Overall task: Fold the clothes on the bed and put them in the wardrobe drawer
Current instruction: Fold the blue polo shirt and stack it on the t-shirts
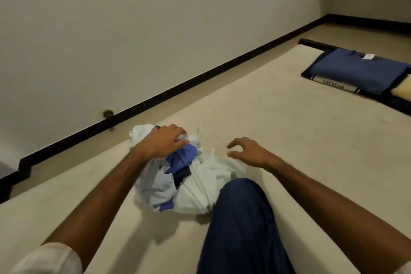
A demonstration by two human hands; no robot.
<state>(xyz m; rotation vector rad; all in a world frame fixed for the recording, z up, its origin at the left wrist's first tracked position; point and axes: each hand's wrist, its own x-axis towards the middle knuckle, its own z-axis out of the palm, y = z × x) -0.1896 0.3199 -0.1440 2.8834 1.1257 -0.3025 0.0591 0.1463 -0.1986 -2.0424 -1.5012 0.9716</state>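
Two bare forearms reach in from the lower corners of the frame toward a crumpled heap of clothes (186,176) lying on the cream bed (278,131) just below the centre of the picture. The heap is mostly white fabric, with a blue garment (181,159) bunched near its top, a dark piece beneath that, and a pale grey piece on its left side.

The left hand (163,142) lies on the upper left part of the heap, its fingers bent down over the white and blue cloth; whether they actually pinch the fabric cannot be told from this view. The right hand (246,151) hovers to the right of the heap's top, over the bed and the edge of the white fabric, fingers spread and loosely curled, holding nothing.

A knee in dark blue trousers (240,224) rises from the lower centre of the frame and touches the heap's lower right side. A white sleeve cuff (51,258) shows at the lower left corner.

At the right edge, well apart from the heap, a folded stack (360,73) rests on the bed: a blue garment on top with a small white label, darker navy cloth under it, and a white band printed with the word "version". A plain white wall (133,29) with a black skirting board (178,89) fills the upper left.
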